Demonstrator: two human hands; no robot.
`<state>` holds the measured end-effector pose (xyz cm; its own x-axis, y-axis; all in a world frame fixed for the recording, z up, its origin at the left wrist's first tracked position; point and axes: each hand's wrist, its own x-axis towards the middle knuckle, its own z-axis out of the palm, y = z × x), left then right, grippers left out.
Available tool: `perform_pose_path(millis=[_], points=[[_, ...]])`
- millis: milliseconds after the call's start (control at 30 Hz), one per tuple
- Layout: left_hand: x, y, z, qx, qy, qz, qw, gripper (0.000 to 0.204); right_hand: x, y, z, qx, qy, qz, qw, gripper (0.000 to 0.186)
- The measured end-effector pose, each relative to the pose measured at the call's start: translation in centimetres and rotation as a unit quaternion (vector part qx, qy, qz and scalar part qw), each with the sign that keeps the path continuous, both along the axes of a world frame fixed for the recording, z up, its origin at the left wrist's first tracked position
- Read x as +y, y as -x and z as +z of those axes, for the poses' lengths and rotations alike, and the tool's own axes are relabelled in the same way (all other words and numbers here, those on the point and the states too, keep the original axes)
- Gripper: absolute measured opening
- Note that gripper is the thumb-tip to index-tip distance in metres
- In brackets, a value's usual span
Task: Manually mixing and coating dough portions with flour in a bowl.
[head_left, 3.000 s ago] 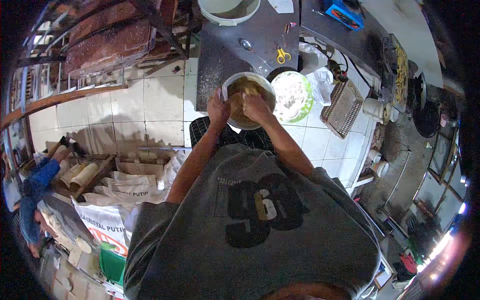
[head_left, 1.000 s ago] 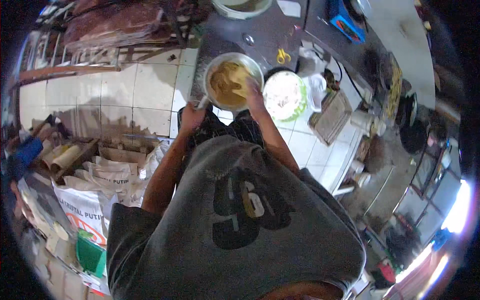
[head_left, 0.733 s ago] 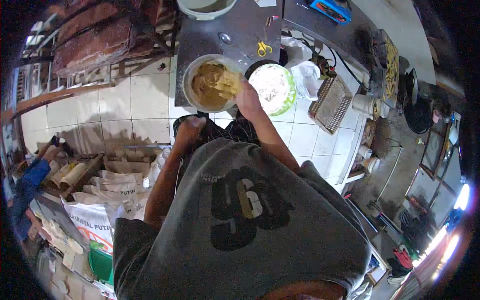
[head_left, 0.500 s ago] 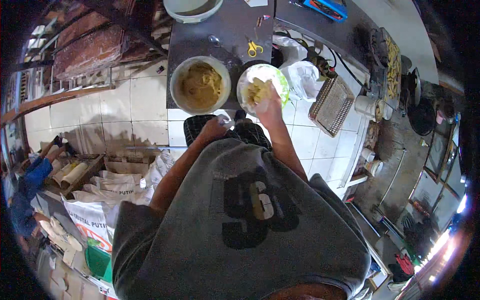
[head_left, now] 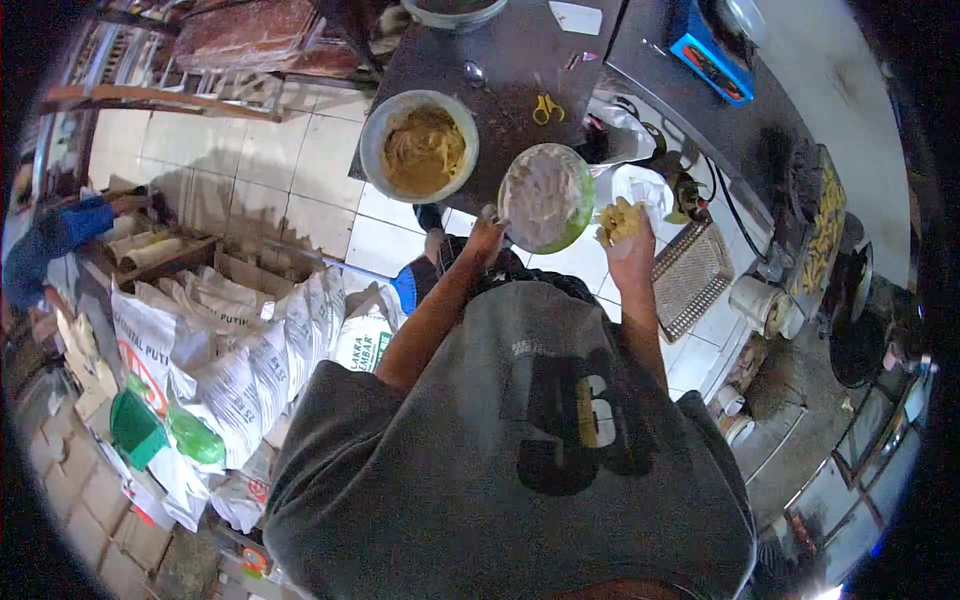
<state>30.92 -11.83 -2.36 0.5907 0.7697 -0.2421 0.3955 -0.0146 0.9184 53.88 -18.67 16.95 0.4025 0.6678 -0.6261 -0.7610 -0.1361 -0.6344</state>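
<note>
My right hand (head_left: 631, 255) is closed around a handful of lumpy yellow food pieces (head_left: 621, 220), held to the right of a round bowl with a green side (head_left: 547, 197). That bowl holds a whitish powder with finger-like furrows and stands at the table's near edge. At its near left rim is my left hand (head_left: 487, 240), with curled fingers that seem to grip the rim. Further left on the table, a pale tub (head_left: 374, 160) holds a tan, batter-like mass (head_left: 425, 150).
On the dark table (head_left: 510, 80) lie yellow scissors (head_left: 547, 109) and a spoon (head_left: 474, 74). A perforated crate (head_left: 692, 280) and a white bag (head_left: 643, 190) are to the right, beyond them a tray of yellow pieces (head_left: 828, 225). White sacks (head_left: 240, 385) stand left; another person's blue sleeve (head_left: 85, 222) shows there.
My right hand has moved from over the powder bowl out to its right, carrying the yellow pieces. My left hand has come to the bowl's rim. The whole view has turned.
</note>
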Motion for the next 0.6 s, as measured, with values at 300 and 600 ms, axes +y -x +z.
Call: perform_pose_path(millis=[300, 600], points=[[-0.1, 1.6, 9.0, -0.106, 0.154, 0.121, 0.975, 0.044, 1.9, -1.5, 2.5, -0.008, -0.024, 0.001, 1.0, 0.038], [-1.2, 7.0, 19.9, -0.203, 0.34, 0.371, 0.84, 0.037, 4.1, -1.4, 4.7, -0.036, -0.132, -0.039, 0.99, 0.041]])
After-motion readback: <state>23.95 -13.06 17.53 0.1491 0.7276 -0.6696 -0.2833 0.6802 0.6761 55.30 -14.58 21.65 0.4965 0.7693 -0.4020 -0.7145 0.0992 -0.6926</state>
